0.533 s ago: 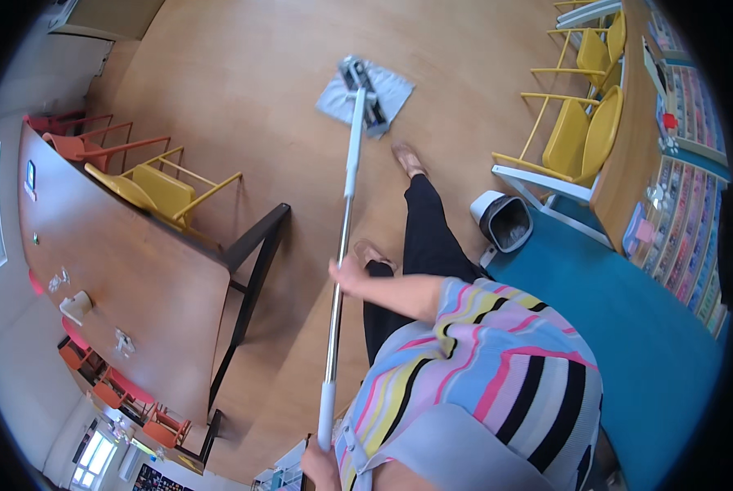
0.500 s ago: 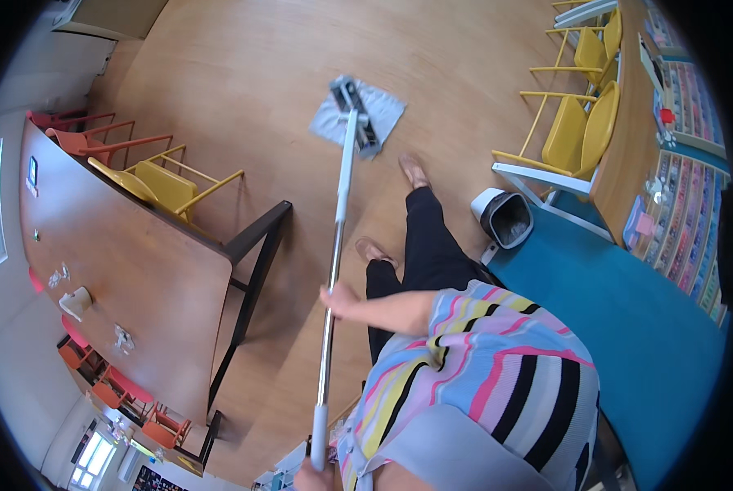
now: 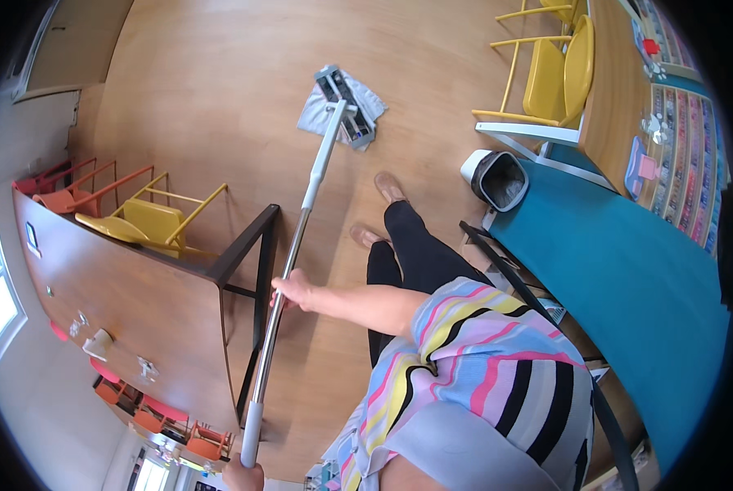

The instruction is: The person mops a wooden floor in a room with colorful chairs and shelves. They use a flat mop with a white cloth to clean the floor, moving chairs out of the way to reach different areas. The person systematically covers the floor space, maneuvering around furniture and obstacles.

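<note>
A flat mop with a long silver pole (image 3: 288, 266) slants across the floor in front of me. Its grey and black mop head (image 3: 346, 106) lies on a pale grey cloth (image 3: 313, 114), which is bunched beneath and around it. My right hand (image 3: 294, 290) is closed round the middle of the pole, the arm reaching out from a striped sleeve. Down at the lower edge, my left hand (image 3: 242, 475) grips the end of the light grey handle; part of it is cut off by the picture's rim. My feet stand on the wooden floor (image 3: 219, 82) behind the mop head.
A long brown table (image 3: 137, 303) with dark metal legs runs along the left, yellow and red chairs (image 3: 155, 222) tucked beside it. To the right stand a lined waste bin (image 3: 501, 182), a blue surface (image 3: 620, 270), yellow chairs (image 3: 561, 78) and a rack of colourful small items (image 3: 685, 164).
The mop head has shifted slightly left and up in view, and the pole leans more. Both hands have moved left with it, still holding on. The cloth looks more bunched.
</note>
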The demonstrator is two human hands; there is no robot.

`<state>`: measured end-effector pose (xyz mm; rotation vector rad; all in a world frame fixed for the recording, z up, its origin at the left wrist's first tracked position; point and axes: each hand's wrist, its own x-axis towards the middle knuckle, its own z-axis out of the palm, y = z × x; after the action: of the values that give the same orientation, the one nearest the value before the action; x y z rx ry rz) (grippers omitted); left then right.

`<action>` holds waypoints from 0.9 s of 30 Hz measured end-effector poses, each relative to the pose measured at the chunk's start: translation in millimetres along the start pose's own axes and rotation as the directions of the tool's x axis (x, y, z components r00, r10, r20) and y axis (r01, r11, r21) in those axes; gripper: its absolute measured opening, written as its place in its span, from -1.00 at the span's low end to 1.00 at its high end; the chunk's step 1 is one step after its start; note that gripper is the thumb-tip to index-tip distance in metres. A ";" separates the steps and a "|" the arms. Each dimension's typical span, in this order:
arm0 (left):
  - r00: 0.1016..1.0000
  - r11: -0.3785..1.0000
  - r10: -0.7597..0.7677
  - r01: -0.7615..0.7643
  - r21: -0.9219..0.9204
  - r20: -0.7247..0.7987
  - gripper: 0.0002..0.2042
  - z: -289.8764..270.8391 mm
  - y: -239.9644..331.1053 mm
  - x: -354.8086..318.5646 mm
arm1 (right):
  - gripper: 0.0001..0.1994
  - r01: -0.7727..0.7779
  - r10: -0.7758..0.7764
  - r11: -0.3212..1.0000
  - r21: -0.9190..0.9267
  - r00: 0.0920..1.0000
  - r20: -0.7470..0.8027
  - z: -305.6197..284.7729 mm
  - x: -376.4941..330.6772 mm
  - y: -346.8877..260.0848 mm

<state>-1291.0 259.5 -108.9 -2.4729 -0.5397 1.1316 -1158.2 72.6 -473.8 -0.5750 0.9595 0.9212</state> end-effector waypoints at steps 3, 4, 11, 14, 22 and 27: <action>0.980 0.988 0.151 -0.153 -0.004 -0.131 -0.85 -33.8 55.6 33.6 | -0.84 0.097 -0.095 0.994 0.042 0.995 -0.038 -32.1 7.4 -65.5; 0.967 0.980 0.193 -0.197 -0.002 -0.164 -0.88 -42.3 78.5 41.5 | -0.84 0.147 -0.145 0.988 0.048 0.988 -0.048 -45.3 12.8 -83.7; 0.955 0.961 0.268 -0.275 -0.036 -0.126 -0.89 -67.2 221.4 90.4 | -0.83 0.343 -0.329 0.939 0.016 0.911 -0.249 -144.1 40.3 -223.1; 0.944 0.923 0.319 -0.330 -0.199 -0.084 -0.86 -63.5 301.9 94.1 | -0.82 0.431 -0.456 0.889 -0.156 0.801 -0.387 -211.2 56.3 -287.5; 0.757 0.684 0.653 -0.607 -0.404 -0.030 -0.81 -40.7 422.8 77.2 | -0.82 0.121 -0.628 0.738 -0.664 0.485 -0.609 -328.2 3.7 -370.7; 0.825 0.761 0.565 -0.525 -0.380 -0.008 -0.85 7.9 346.7 84.5 | -0.81 0.117 -0.593 0.749 -0.652 0.558 -0.580 -313.7 32.3 -279.0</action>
<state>-1180.7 3.6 -331.9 -3.0277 -0.0295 1.5001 -1046.1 -295.4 -644.9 -1.7308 1.2454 0.5114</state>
